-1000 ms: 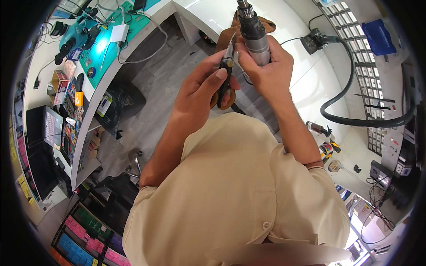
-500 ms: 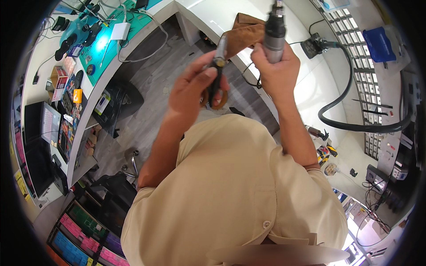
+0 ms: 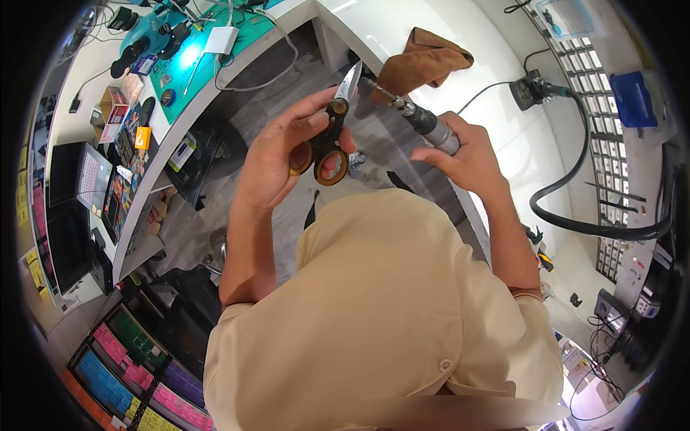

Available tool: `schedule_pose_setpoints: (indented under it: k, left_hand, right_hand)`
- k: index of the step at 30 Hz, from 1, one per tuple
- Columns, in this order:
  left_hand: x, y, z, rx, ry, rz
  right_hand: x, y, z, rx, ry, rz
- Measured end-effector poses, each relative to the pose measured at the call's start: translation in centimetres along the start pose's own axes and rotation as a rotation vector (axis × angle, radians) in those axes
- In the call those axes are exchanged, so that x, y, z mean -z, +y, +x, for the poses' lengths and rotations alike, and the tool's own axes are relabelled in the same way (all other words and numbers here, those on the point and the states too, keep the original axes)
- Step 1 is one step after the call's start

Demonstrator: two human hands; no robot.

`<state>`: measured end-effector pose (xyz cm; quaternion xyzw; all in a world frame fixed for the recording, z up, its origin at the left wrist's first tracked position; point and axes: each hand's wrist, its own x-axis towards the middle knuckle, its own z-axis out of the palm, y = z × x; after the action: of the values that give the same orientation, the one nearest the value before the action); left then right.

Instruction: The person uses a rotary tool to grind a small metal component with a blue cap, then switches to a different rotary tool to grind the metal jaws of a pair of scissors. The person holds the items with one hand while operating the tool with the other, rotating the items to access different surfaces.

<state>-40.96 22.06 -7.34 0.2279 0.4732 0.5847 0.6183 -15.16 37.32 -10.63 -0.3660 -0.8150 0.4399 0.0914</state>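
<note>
My left hand [image 3: 277,151] is closed around a pair of scissors [image 3: 333,133] with dark handles and amber-lined finger rings. Their metal blades point up and away from me and look nearly closed. In my right hand [image 3: 471,154] is a grey and black rotary tool [image 3: 435,131], gripped by its body and tilted to the left. Its slim bit [image 3: 381,92] points toward the scissor blades, with a small gap seeming to lie between them. Beyond both hands, a crumpled brown cloth [image 3: 431,61] rests on the white table [image 3: 496,43].
A black plug box [image 3: 528,90] with a thick black hose [image 3: 575,161] is on the right. At left, a bench holds a teal mat [image 3: 172,93], a lit microscope, a white box [image 3: 221,40] and a laptop [image 3: 93,172]. Grey flooring [image 3: 259,93] shows between the tables.
My right hand has tipped the rotary tool from upright to leaning left, bringing its bit near the scissors. My left hand has shifted left and slightly toward me. The view has shifted slightly.
</note>
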Motion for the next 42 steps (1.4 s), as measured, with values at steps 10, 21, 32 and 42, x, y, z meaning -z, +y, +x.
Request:
schedule_pose_setpoints:
  k: [10,21,32,42]
  left_hand:
    - [-1.1,0.5,0.1,-0.026,0.071,0.211]
    - [-2.2,0.8,-0.1,-0.033,0.135,0.254]
    - [-2.5,-0.8,0.2,-0.178,0.217,0.396]
    - [-2.8,-1.5,0.4,-0.309,0.318,0.673]
  right_hand:
    - [0.0,-1.1,-0.1,0.127,0.008,-0.027]
    - [-0.4,-1.6,0.0,0.122,0.047,0.013]
    - [0.0,-1.7,0.0,0.095,0.074,-0.079]
    - [0.4,-2.2,-0.2,0.001,0.102,-0.083]
